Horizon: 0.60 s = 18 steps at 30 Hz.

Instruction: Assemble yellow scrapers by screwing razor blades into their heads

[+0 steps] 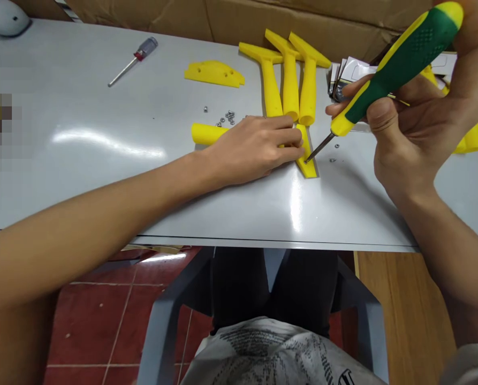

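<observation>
My right hand (415, 117) grips a green and yellow screwdriver (399, 69), held at a slant. Its tip meets a small screw spot near the front end of the head of a yellow T-shaped scraper (207, 133). That scraper lies flat, its handle pointing left. My left hand (258, 144) is closed over it where handle and head join, hiding this part. A thin metal edge shows along the head's right side. Small screws (229, 115) lie just behind my left hand, and two loose metal bits (332, 160) lie right of the head.
Several yellow scrapers (290, 80) lie side by side behind my hands. A loose yellow plate (214, 73) and a clear-handled screwdriver (134, 60) are farther left. Packaged cards (353, 72) and more yellow pieces (475, 138) are at right. Cardboard (162, 21) borders the back; the table's front edge (279, 245) is close.
</observation>
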Each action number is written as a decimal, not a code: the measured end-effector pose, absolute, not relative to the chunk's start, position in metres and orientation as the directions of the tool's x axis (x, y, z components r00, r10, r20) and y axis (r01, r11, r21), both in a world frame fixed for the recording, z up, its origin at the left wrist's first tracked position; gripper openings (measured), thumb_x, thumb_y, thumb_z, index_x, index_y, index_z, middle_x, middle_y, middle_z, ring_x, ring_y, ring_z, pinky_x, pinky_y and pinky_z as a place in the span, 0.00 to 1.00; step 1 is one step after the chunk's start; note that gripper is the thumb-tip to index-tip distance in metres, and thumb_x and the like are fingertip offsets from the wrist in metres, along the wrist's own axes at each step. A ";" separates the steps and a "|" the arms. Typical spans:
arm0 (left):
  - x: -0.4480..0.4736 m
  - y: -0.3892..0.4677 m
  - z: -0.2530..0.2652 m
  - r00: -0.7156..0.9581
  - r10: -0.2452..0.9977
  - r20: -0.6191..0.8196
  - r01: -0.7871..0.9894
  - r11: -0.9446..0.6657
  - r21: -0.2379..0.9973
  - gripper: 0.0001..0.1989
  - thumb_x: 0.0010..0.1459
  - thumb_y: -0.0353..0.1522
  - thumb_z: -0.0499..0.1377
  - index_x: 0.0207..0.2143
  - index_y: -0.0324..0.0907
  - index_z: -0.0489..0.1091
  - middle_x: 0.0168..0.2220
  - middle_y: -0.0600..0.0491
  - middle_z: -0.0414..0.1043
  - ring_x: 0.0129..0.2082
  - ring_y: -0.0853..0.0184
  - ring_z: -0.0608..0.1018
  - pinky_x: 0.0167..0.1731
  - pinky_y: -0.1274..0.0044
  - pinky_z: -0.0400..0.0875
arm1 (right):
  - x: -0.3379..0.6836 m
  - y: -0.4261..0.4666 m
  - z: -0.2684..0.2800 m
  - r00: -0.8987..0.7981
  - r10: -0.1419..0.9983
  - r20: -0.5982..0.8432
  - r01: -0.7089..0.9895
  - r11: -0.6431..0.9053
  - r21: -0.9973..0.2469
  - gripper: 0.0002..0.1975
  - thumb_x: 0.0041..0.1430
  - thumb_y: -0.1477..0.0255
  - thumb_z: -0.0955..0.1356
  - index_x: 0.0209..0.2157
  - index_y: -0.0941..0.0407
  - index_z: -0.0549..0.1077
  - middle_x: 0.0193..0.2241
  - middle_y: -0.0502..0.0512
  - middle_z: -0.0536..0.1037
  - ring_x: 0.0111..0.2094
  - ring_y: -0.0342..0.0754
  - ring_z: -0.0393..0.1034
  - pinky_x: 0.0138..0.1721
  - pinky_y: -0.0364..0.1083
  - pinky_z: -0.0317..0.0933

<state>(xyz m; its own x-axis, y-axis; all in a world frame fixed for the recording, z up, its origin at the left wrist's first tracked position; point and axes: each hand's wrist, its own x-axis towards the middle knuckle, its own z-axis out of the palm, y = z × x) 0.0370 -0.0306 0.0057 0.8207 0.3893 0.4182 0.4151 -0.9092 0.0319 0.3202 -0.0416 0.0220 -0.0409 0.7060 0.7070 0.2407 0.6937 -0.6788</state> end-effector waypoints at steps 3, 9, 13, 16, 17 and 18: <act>0.037 -0.030 0.005 0.827 0.383 0.410 0.408 -0.912 0.029 0.20 0.87 0.32 0.51 0.56 0.49 0.85 0.56 0.47 0.89 0.60 0.49 0.90 0.47 0.60 0.89 | 0.319 -0.048 0.026 -0.054 0.710 0.702 0.230 0.693 -0.683 0.59 0.56 0.23 0.80 0.78 0.37 0.67 0.77 0.56 0.71 0.64 0.66 0.89 0.58 0.60 0.94; 0.037 -0.029 0.006 0.803 0.421 0.422 0.411 -0.904 0.119 0.19 0.87 0.34 0.52 0.54 0.50 0.85 0.55 0.48 0.88 0.61 0.48 0.89 0.52 0.56 0.90 | 0.328 -0.055 0.027 -0.072 0.756 0.650 0.217 0.648 -0.730 0.44 0.72 0.41 0.82 0.79 0.39 0.70 0.74 0.54 0.76 0.66 0.63 0.89 0.64 0.60 0.92; 0.037 -0.029 0.006 0.806 0.414 0.423 0.406 -0.907 0.113 0.19 0.87 0.33 0.52 0.54 0.50 0.85 0.55 0.47 0.88 0.61 0.48 0.89 0.53 0.56 0.90 | 0.333 -0.035 0.015 -0.088 0.716 0.693 0.158 0.697 -0.700 0.61 0.60 0.30 0.83 0.83 0.39 0.64 0.63 0.56 0.83 0.69 0.68 0.88 0.63 0.62 0.92; 0.036 -0.030 0.005 0.813 0.409 0.414 0.407 -0.908 0.098 0.20 0.87 0.33 0.51 0.55 0.49 0.85 0.55 0.47 0.88 0.62 0.48 0.89 0.52 0.56 0.90 | 0.333 -0.034 0.014 -0.130 0.739 0.661 0.100 0.673 -0.733 0.67 0.58 0.28 0.83 0.87 0.37 0.58 0.62 0.55 0.85 0.72 0.70 0.85 0.62 0.64 0.93; 0.036 -0.030 0.006 0.810 0.417 0.411 0.416 -0.904 0.098 0.20 0.88 0.33 0.50 0.55 0.49 0.85 0.56 0.48 0.88 0.62 0.48 0.89 0.52 0.56 0.90 | 0.332 -0.040 0.018 -0.162 0.760 0.630 0.078 0.646 -0.759 0.64 0.62 0.31 0.83 0.88 0.34 0.57 0.63 0.53 0.85 0.73 0.69 0.85 0.64 0.65 0.92; 0.036 -0.031 0.007 0.807 0.428 0.406 0.426 -0.899 0.100 0.21 0.88 0.33 0.50 0.55 0.50 0.85 0.56 0.48 0.88 0.62 0.48 0.89 0.53 0.56 0.90 | 0.331 -0.047 0.025 -0.197 0.777 0.598 0.059 0.619 -0.784 0.59 0.66 0.35 0.83 0.88 0.32 0.58 0.64 0.50 0.86 0.73 0.67 0.85 0.66 0.67 0.91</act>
